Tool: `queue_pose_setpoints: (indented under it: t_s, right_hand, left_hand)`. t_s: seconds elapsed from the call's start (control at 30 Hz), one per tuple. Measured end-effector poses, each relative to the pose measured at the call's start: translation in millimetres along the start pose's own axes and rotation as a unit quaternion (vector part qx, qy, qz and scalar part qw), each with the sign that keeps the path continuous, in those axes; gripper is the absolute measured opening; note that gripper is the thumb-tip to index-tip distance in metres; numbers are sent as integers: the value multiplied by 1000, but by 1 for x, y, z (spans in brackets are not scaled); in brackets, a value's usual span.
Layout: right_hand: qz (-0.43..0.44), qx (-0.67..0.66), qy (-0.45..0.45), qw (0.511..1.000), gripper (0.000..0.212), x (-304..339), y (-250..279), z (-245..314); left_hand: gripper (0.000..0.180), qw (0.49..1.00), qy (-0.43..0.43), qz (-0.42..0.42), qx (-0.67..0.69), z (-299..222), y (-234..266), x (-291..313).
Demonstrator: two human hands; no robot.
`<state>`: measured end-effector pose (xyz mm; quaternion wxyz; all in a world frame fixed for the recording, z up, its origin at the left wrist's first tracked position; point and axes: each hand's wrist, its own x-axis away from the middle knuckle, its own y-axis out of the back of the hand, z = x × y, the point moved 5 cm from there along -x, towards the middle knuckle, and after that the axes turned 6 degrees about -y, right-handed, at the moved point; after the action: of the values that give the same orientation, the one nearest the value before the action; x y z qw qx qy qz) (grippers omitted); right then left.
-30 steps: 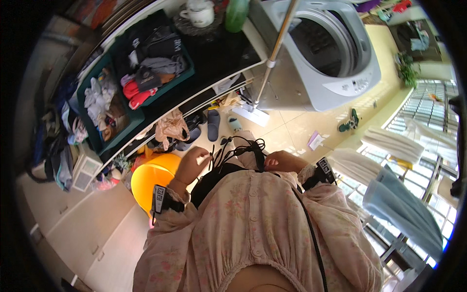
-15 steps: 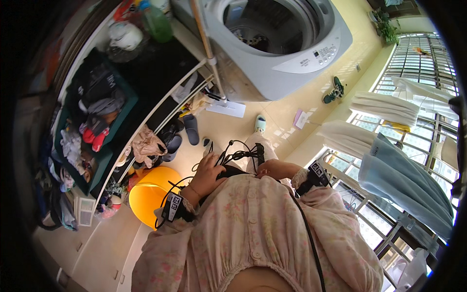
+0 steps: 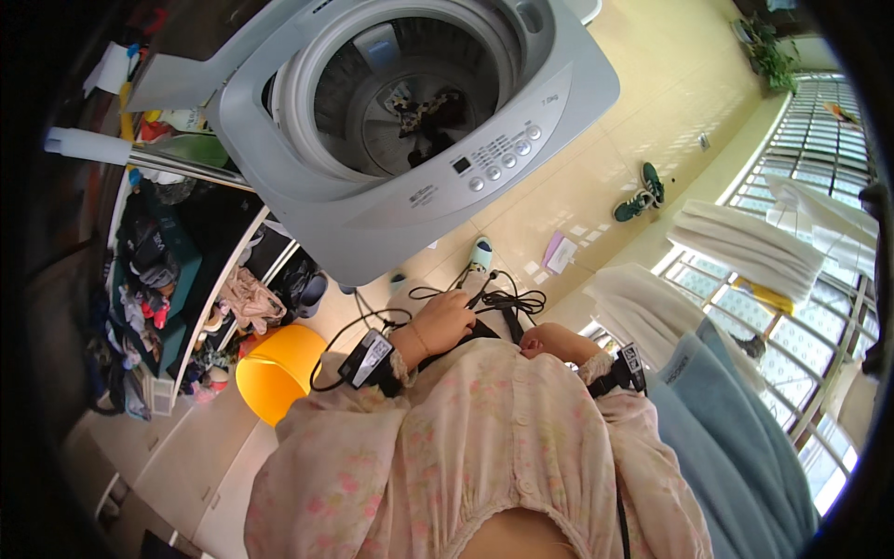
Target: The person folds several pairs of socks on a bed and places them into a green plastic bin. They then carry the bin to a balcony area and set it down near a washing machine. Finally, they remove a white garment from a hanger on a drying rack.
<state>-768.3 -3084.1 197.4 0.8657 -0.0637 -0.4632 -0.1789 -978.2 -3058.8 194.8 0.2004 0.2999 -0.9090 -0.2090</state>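
At my waist, my left hand (image 3: 444, 322) is closed, its fingers curled beside a bundle of thin black cables (image 3: 512, 302). What it grips, if anything, is hidden. My right hand (image 3: 540, 341) is also closed, close against the front of the floral shirt (image 3: 475, 419), and I cannot make out anything in it. Each wrist wears a black strap with a printed tag. Ahead of me stands a grey top-loading washing machine (image 3: 372, 228), its lid raised. Dark and patterned clothes (image 3: 430, 116) lie at the bottom of its drum.
A yellow bucket (image 3: 279, 368) stands to my left, below a cluttered shelf with a dark green crate (image 3: 186, 252). A metal pole (image 3: 200, 170) leans by the machine. Green shoes (image 3: 638, 197) are on the tiled floor; towels (image 3: 745, 410) hang along the barred window.
My view has shifted toward the washing machine, which now looks nearer and shows more of its drum. My left hand has drawn closer to my right, its fingers less spread.
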Motion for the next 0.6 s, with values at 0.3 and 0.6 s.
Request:
queue_pose_setpoints:
  t_s: [0.3,0.6]
  right_hand:
    - [-15,45,-6,999,34,33,83,-41]
    - [-203,-103,-75,971,34,85,145,-87]
  left_hand:
    - [15,984,-98,53,-141,-48,38,-127]
    - [27,958,-186,99,-195,-99,71,-260]
